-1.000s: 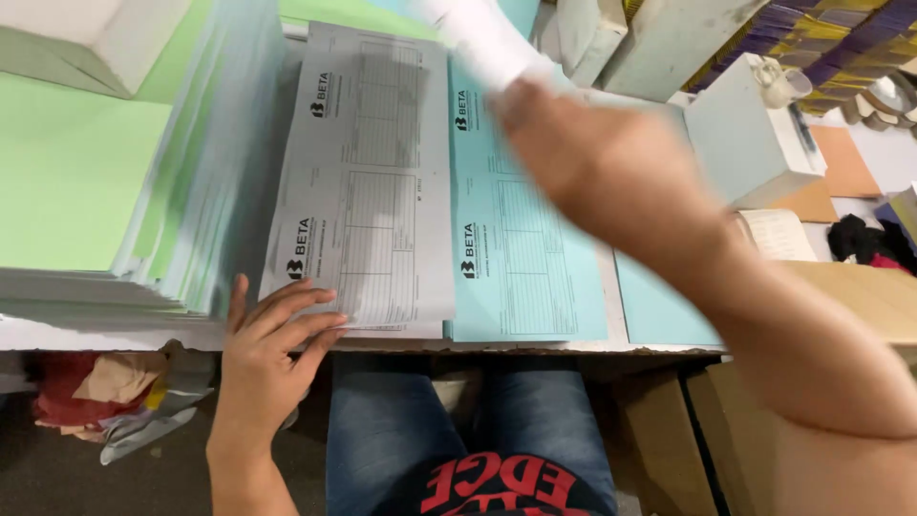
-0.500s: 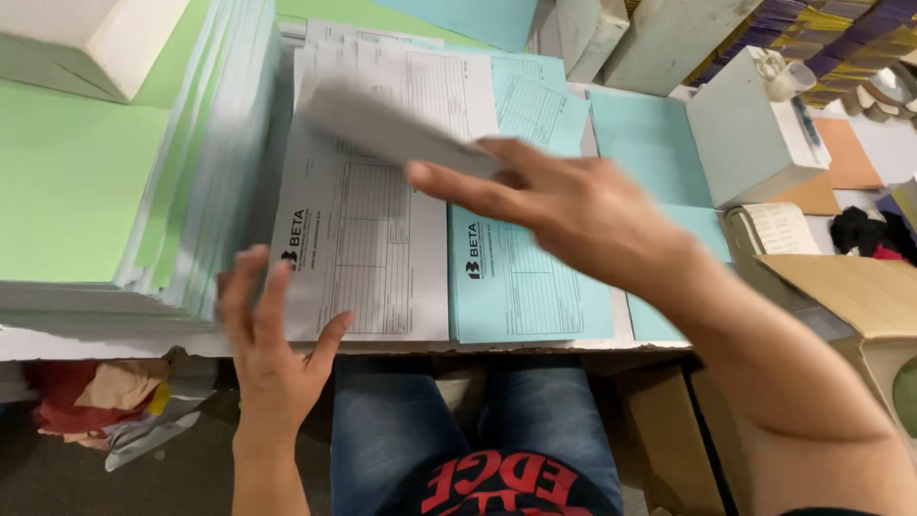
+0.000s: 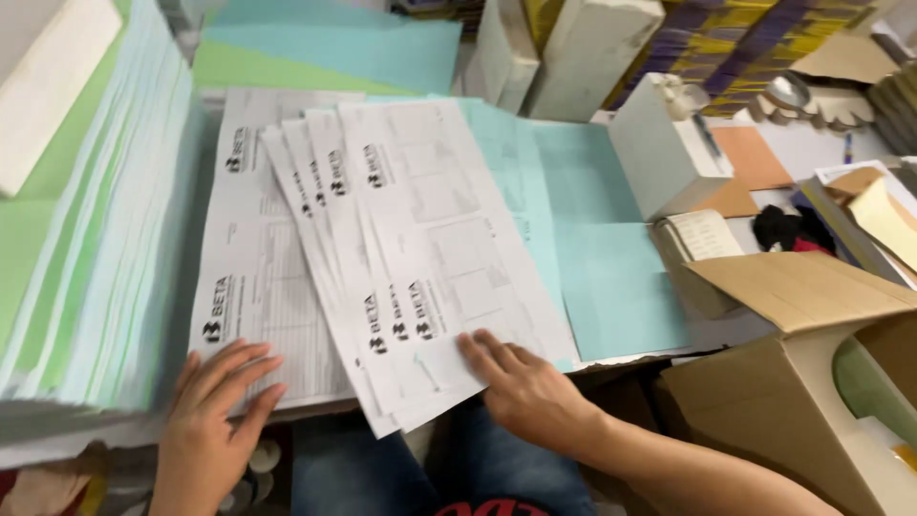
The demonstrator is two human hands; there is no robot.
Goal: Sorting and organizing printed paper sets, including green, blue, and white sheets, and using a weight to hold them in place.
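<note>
Several white printed form sheets [image 3: 420,248] lie fanned out and tilted across the desk, partly over a flat white stack [image 3: 253,277] and a light blue printed stack [image 3: 516,162]. My right hand [image 3: 525,382] presses flat on the lower right corner of the fanned sheets, fingers spread. The fingers of my left hand [image 3: 215,401] rest apart on the bottom edge of the white stack at the table's front edge. Neither hand grips anything.
A tall pile of green and pale blue paper [image 3: 86,239] rises at the left. More light blue sheets [image 3: 611,277] lie to the right. An open cardboard box [image 3: 793,382] stands at the right, white boxes [image 3: 659,143] behind.
My right hand swung down from above with a bundle of white sheets and laid them fanned on the desk. My left hand dropped back onto the white stack's edge.
</note>
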